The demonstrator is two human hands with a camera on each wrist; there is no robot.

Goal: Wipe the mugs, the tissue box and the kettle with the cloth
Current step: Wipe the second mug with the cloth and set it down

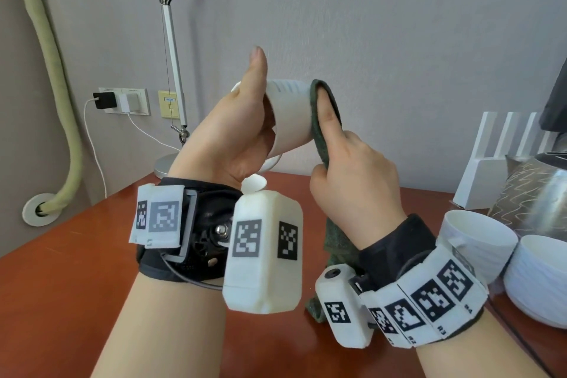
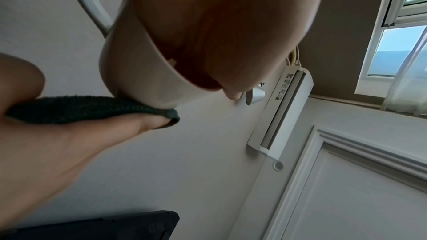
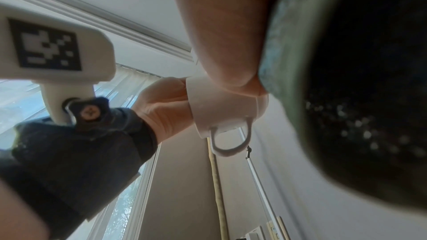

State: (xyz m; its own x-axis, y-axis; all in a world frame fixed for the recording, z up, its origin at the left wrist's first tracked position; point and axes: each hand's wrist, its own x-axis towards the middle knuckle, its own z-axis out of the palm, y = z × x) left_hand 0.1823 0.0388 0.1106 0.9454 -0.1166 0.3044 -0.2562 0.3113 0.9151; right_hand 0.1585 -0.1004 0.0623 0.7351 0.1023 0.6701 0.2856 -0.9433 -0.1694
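Note:
My left hand [image 1: 242,132] grips a white mug [image 1: 291,113] raised above the table and lying on its side, thumb up over the rim. Its handle [image 3: 231,143] points downward. My right hand [image 1: 346,169] holds a dark green cloth [image 1: 325,138] and presses it flat against the mug's base with one straight finger. The cloth's loose end [image 1: 337,242] hangs past my right wrist. In the left wrist view the cloth [image 2: 92,107] lies between the mug [image 2: 148,72] and my right hand's finger. Two more white mugs [image 1: 478,236] [image 1: 540,279] stand at the right, beside a silver patterned kettle [image 1: 534,193].
The red-brown table [image 1: 76,270] runs under both arms. A desk lamp's round base [image 1: 167,163] stands at the back by the wall, its arm rising above. A white object with upright fins [image 1: 497,156] stands behind the kettle. Wall sockets with a charger [image 1: 122,101] are at the left.

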